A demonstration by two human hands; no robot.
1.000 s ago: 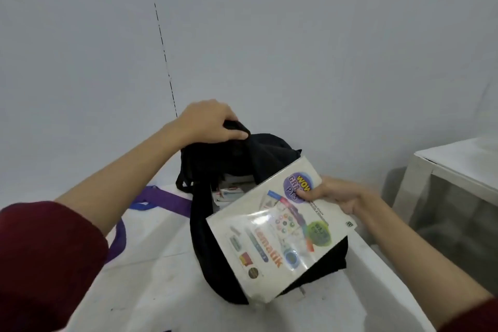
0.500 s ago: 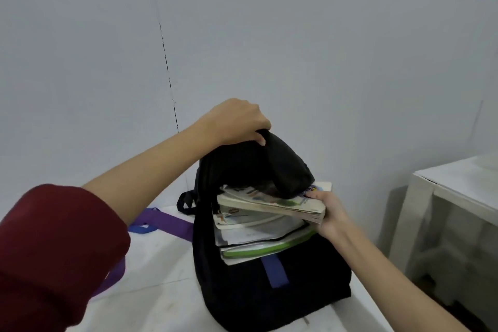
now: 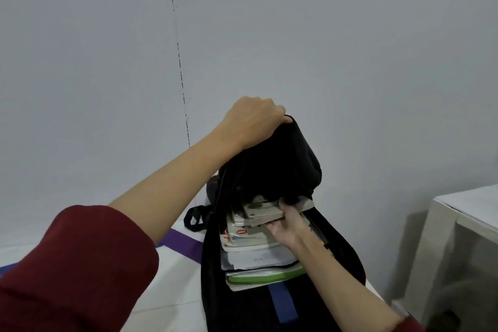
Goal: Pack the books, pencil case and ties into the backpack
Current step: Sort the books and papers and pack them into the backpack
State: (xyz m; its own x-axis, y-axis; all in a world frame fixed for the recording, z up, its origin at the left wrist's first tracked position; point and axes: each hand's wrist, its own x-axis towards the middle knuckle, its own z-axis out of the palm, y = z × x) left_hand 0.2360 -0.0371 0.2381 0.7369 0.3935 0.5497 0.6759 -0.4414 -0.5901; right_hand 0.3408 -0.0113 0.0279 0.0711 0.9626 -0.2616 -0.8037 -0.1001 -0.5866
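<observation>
Left hand [image 3: 252, 122] grips the top of the black backpack [image 3: 285, 159], fingers curled over it. Right hand [image 3: 288, 226] clasps the top book [image 3: 265, 213] of the stack (inside the open backpack).

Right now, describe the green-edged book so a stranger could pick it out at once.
Find the black fabric backpack standing open on the white table, its top held up by the left hand. Inside is a stack of books; the right hand pushes the top one in. The green-edged book lies lowest in view, the only one with a bright green band along its edge.
</observation>
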